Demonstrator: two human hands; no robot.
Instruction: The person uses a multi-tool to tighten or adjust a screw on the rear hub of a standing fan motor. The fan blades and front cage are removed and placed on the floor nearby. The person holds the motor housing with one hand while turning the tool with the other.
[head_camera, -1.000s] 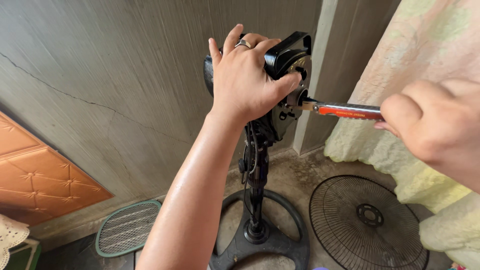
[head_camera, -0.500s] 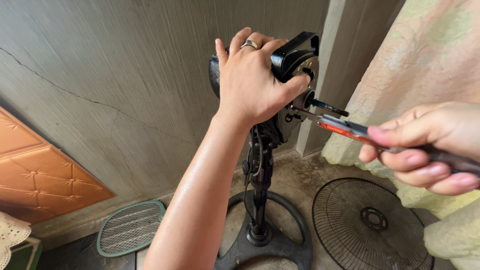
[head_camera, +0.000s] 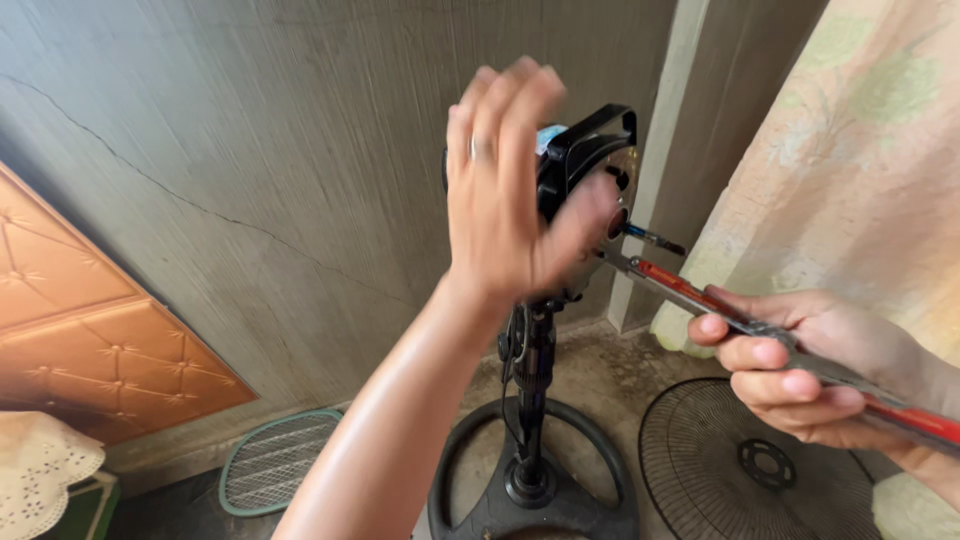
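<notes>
Here, far left: a cream lace cloth (head_camera: 40, 462) on a green box, contents hidden. Above it an orange quilted panel (head_camera: 95, 345) leans on the grey cracked wall (head_camera: 250, 150). A teal-rimmed mesh racket (head_camera: 280, 460) lies on the floor.

Centre — the black fan motor housing (head_camera: 590, 150) sits atop its black pole (head_camera: 530, 390), which rises from a round black base (head_camera: 535, 500). Blades and guards are off the housing and the bare shaft (head_camera: 655, 238) sticks out to the right, so stripping appears well along; the motor casing itself looks still closed. The left hand (head_camera: 510, 190), blurred, covers the housing's rear; its fingers (head_camera: 500, 95) are spread and look lifted, so grip cannot be confirmed.

Right: the right hand (head_camera: 810, 365) pinches a long red-handled metal tool (head_camera: 740, 320) between thumb and curled fingers, tip touching the housing's front face. A round black wire fan guard (head_camera: 760, 465) lies on the floor below; a pale floral curtain (head_camera: 860, 170) hangs behind.
</notes>
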